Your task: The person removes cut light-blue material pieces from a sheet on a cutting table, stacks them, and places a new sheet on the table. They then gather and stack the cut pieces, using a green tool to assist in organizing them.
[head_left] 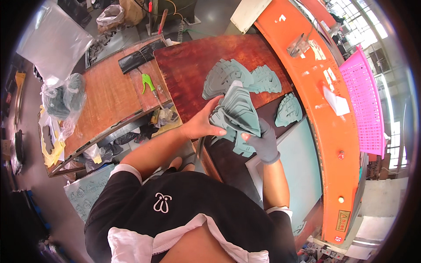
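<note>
Between my hands is a thick, fanned stack of grey-green cut pieces (239, 107) with slots and notched edges, raised above the bench. My bare left hand (202, 124) is closed on its left side, thumb toward me. My right hand (264, 147), in a grey glove with the thumb tip bare, grips its lower right side. Some fingers of both hands are hidden by the pieces. Just beyond lie a larger pile of matching pieces (229, 75) and a smaller pile (266, 79) on the red-brown board (184, 61). Another pile (288, 109) rests to the right.
An orange machine beam (322, 118) curves along the right, with a pink plastic basket (363, 101) beyond it. Pale green sheet material (298, 162) lies near my right forearm. On the wooden table (107, 94) at left are a green-handled air gun (148, 83) and a black roll (139, 56).
</note>
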Demonstrator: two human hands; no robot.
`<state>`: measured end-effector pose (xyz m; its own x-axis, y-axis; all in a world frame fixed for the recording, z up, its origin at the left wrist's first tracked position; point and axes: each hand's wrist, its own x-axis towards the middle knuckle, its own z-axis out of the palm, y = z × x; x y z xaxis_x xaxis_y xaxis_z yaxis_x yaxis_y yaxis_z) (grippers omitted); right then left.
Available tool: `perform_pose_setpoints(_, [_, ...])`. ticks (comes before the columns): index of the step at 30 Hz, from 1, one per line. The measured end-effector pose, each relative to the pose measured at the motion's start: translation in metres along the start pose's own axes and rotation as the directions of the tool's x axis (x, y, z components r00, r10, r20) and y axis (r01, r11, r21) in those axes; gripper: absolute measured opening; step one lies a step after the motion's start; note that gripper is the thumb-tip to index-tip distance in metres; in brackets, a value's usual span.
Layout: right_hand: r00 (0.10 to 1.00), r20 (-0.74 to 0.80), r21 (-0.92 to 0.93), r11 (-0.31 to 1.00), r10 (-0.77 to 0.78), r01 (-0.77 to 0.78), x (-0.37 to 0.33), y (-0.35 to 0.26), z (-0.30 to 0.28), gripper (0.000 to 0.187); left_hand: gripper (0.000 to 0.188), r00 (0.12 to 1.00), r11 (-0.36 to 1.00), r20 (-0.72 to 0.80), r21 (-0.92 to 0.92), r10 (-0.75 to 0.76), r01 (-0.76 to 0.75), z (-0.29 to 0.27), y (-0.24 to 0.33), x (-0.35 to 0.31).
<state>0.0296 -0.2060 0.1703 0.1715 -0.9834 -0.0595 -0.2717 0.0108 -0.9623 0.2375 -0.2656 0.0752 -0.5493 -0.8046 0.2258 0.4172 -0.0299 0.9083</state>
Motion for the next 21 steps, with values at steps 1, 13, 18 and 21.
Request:
perform_pose_setpoints(1, [1.000,-0.005,0.095,0.995,-0.026,0.026,-0.004,0.001,0.004,0.035,0.104,0.995,0.996,0.039,0.027,-0.089,0.088,-0.001,0.010,0.001])
perform_pose_setpoints(13, [0.975,0.009,0.219,0.952,-0.223,0.216,-0.006,0.037,0.023,0.075,0.054,0.951,0.893,0.048,0.363,-0.304,0.267,0.007,0.069,-0.022])
perform_pose_setpoints(18, [0.991,-0.106,0.350,0.930,-0.077,0.110,0.001,0.039,0.053,0.038,0.051,0.970,0.891,-0.117,0.386,-0.211,0.240,0.014,0.077,-0.027])
perform_pose_setpoints(21, [0.970,-0.193,0.364,0.929,0.145,-0.067,0.007,0.029,0.052,0.043,0.051,0.859,0.898,-0.300,0.018,-0.414,0.439,0.026,0.071,-0.014])
